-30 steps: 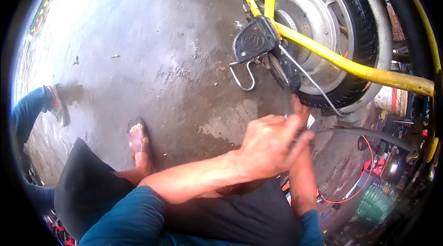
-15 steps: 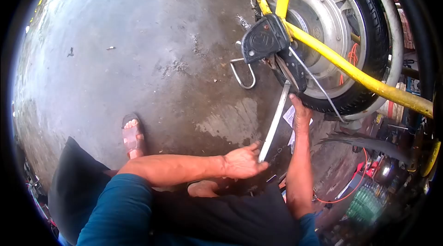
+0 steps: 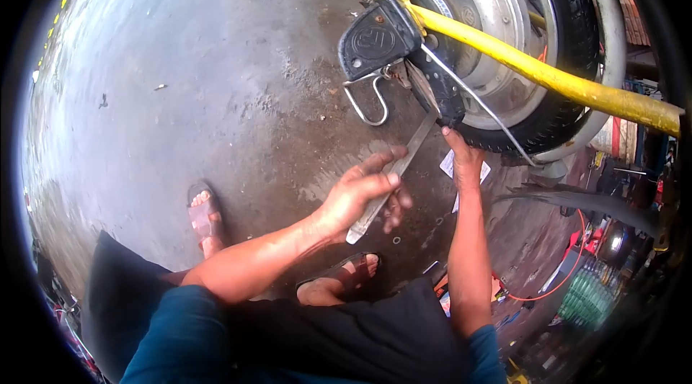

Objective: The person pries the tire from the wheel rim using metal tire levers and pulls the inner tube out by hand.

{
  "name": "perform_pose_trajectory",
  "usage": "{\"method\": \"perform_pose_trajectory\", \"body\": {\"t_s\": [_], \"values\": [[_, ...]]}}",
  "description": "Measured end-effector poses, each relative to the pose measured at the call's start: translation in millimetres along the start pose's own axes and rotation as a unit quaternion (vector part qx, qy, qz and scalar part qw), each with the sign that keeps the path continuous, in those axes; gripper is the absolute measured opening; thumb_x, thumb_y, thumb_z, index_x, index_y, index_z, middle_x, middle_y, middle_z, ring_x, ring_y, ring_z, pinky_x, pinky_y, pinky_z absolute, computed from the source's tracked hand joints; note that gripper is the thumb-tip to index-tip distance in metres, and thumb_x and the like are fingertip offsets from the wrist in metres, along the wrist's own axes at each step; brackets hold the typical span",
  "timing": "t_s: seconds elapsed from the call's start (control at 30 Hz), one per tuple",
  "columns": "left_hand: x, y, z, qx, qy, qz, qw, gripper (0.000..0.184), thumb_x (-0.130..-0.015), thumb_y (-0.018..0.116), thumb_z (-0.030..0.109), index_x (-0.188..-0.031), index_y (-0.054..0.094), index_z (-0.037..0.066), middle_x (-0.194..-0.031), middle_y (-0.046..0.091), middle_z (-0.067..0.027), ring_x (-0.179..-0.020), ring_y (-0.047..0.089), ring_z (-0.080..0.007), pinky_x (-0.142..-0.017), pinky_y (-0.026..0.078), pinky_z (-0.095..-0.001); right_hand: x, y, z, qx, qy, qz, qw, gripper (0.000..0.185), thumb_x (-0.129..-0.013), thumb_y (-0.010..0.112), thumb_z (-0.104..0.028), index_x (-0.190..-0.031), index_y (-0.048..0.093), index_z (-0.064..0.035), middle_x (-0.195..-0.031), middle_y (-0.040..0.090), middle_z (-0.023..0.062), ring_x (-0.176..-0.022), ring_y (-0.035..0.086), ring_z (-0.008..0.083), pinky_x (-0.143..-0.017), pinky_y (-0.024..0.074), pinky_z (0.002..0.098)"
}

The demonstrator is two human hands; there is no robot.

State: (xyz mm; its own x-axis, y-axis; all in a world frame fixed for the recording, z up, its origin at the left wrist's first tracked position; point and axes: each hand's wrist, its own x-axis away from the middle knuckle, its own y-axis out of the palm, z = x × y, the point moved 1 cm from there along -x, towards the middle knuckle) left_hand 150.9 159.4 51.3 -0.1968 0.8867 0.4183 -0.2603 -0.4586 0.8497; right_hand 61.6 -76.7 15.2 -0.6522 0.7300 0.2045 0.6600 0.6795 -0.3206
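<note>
A long flat metal bar lies between the thumb and fingers of my left hand, some of its fingers loosely spread. Its far end meets the lower part of a black bracket beside the wheel. My right hand is closed at the bottom of that bracket, thumb on its tip and the other fingers mostly hidden behind. Above sits a black plastic cover on the yellow frame. A bent metal hook hangs below the cover.
A wheel with a black tyre stands at upper right, with a thin metal rod across it. White paper lies behind my right hand. Tools, an orange cable and a green bundle crowd the lower right floor.
My left hand has moved up along the bar and turned, now with the thumb over it. The bar's near end has swung left. The view has shifted, so the wheel sits farther left and higher.
</note>
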Motion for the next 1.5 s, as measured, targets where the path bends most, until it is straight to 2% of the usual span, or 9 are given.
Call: {"method": "perform_pose_trajectory", "body": {"t_s": [0.13, 0.4, 0.67, 0.73, 0.87, 1.0, 1.1, 1.27, 1.5], "values": [[-4, 32, 7, 0.124, -0.059, 0.073, 0.988, 0.03, -0.096, 0.048, 0.026, -0.115, 0.045, 0.002, -0.087, 0.062, -0.0145, -0.065, 0.063, -0.0233, -0.055, 0.052, -0.0367, -4, -5, 6, 0.036, -0.038, -0.022, 0.998, 0.046, -0.075, 0.077, -0.019, -0.113, 0.06, 0.0001, -0.112, 0.06, 0.0039, -0.102, 0.054, 0.0162, -0.096, 0.0378, 0.0309], [-45, 134, 14, 0.381, -0.006, 0.117, 0.917, 0.017, -0.093, 0.051, 0.031, -0.09, 0.05, 0.014, -0.076, 0.05, -0.0007, -0.057, 0.041, -0.0128, -0.053, 0.033, -0.03, 7, -22, -4, 0.159, 0.057, -0.063, 0.984, 0.044, -0.076, 0.076, -0.02, -0.112, 0.061, 0.001, -0.108, 0.062, 0.0071, -0.099, 0.056, 0.0193, -0.093, 0.0402, 0.033], [-101, 139, -103, -0.017, 0.195, 0.26, 0.946, 0.02, -0.089, 0.053, 0.017, -0.102, 0.057, 0.002, -0.08, 0.058, -0.0078, -0.072, 0.055, -0.0182, -0.07, 0.046, -0.0332, 3, -56, 47, 0.338, 0.044, -0.134, 0.931, 0.039, -0.078, 0.074, -0.023, -0.109, 0.063, -0.0004, -0.102, 0.066, 0.0099, -0.094, 0.059, 0.0222, -0.09, 0.0435, 0.0359], [-99, 105, -112, -0.048, 0.056, 0.146, 0.986, 0.019, -0.089, 0.052, 0.017, -0.1, 0.057, 0.002, -0.081, 0.06, -0.0088, -0.073, 0.057, -0.0184, -0.07, 0.046, -0.0339, -6, -57, 55, 0.36, 0.054, -0.145, 0.92, 0.038, -0.079, 0.073, -0.023, -0.108, 0.064, -0.0007, -0.1, 0.066, 0.0107, -0.093, 0.06, 0.0229, -0.089, 0.0443, 0.0366], [-74, 55, -86, -0.219, 0.033, 0.138, 0.966, 0.031, -0.09, 0.05, 0.019, -0.112, 0.054, -0.003, -0.086, 0.065, -0.0198, -0.078, 0.064, -0.0324, -0.071, 0.048, -0.0422, -14, -52, 40, 0.282, 0.015, -0.082, 0.956, 0.037, -0.079, 0.073, -0.024, -0.108, 0.065, -0.0018, -0.099, 0.067, 0.0111, -0.093, 0.061, 0.0231, -0.088, 0.0454, 0.0375], [-50, -30, -109, -0.443, 0.076, 0.272, 0.851, 0.038, -0.093, 0.056, 0.031, -0.115, 0.053, 0.001, -0.09, 0.065, -0.0235, -0.088, 0.063, -0.0387, -0.078, 0.047, -0.0452, 3, -30, 17, 0.091, -0.059, 0.0, 0.994, 0.043, -0.076, 0.077, -0.022, -0.109, 0.063, 0.0011, -0.106, 0.065, 0.0105, -0.099, 0.058, 0.0206, -0.091, 0.0436, 0.0352], [-25, -36, -101, -0.416, 0.13, 0.335, 0.835, 0.04, -0.095, 0.054, 0.037, -0.114, 0.055, 0.002, -0.09, 0.065, -0.0229, -0.088, 0.062, -0.0405, -0.079, 0.047, -0.0459, 12, -3, -19, -0.01, -0.116, 0.067, 0.991, 0.047, -0.076, 0.078, -0.021, -0.112, 0.061, 0.0052, -0.109, 0.063, 0.0114, -0.1, 0.057, 0.0207, -0.092, 0.0429, 0.0336], [-30, -31, -98, -0.416, 0.102, 0.178, 0.886, 0.043, -0.096, 0.05, 0.042, -0.1, 0.059, 0.0, -0.08, 0.064, -0.018, -0.077, 0.062, -0.0337, -0.071, 0.046, -0.0422, 9, 4, -19, -0.034, -0.067, 0.187, 0.979, 0.05, -0.077, 0.079, -0.018, -0.115, 0.059, 0.0065, -0.114, 0.061, 0.0107, -0.102, 0.057, 0.0192, -0.094, 0.042, 0.0325], [-52, -24, -99, -0.262, 0.028, 0.193, 0.945, 0.053, -0.096, 0.049, 0.05, -0.084, 0.059, -0.001, -0.064, 0.055, -0.0052, -0.062, 0.051, -0.0154, -0.058, 0.043, -0.0338, 11, -7, -31, 0.075, -0.012, 0.11, 0.991, 0.034, -0.083, 0.07, -0.029, -0.101, 0.07, -0.0001, -0.102, 0.068, 0.0075, -0.097, 0.06, 0.0156, -0.086, 0.0442, 0.0297]]}}
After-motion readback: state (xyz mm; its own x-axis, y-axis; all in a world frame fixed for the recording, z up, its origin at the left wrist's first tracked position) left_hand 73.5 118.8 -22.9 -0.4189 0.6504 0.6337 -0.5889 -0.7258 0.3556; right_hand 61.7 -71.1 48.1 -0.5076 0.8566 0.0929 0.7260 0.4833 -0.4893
